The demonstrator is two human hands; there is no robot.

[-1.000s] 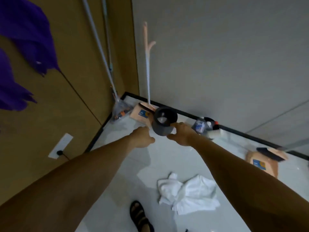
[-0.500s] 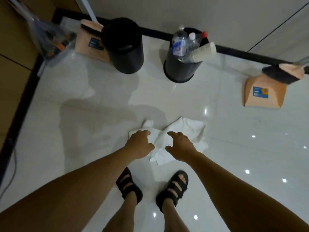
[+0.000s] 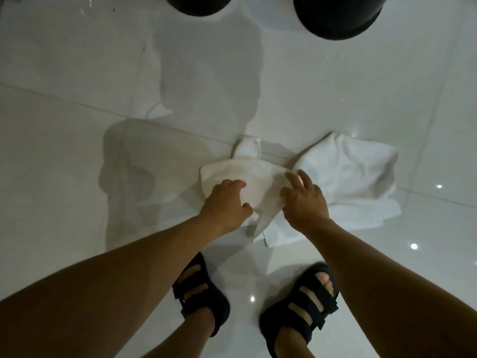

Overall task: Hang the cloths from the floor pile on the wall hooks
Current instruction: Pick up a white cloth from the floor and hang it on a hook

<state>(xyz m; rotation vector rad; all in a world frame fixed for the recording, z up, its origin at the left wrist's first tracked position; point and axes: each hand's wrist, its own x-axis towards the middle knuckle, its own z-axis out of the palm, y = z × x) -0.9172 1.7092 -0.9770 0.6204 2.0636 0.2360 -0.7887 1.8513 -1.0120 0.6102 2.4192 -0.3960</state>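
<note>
Head view: looking pretty much straight down at a glossy tiled floor (image 3: 77, 156), both arms reaching out in front of the feet.
Cloth pile: white cloths (image 3: 343, 174) crumpled on the floor just ahead of the black sandals (image 3: 201, 293). I'd guess the person stands this close so it's one bend to grab them.
Left hand (image 3: 225, 205): palm down on the left cloth's near edge, fingers curled and thumb tucked toward them. Grip looks about half closed and pressing the fabric, but I can't tell if anything is actually pinched yet.
Right hand (image 3: 304, 200): fingers spread wide, resting on the fold where the cloths overlap. Grip clearly apart, nothing clamped.
Why two hands: probably to gather one cloth free of the others.
Bins: two dark round bins (image 3: 335, 16) at the top edge, well apart from the pile.
Hooks: not in frame.
</note>
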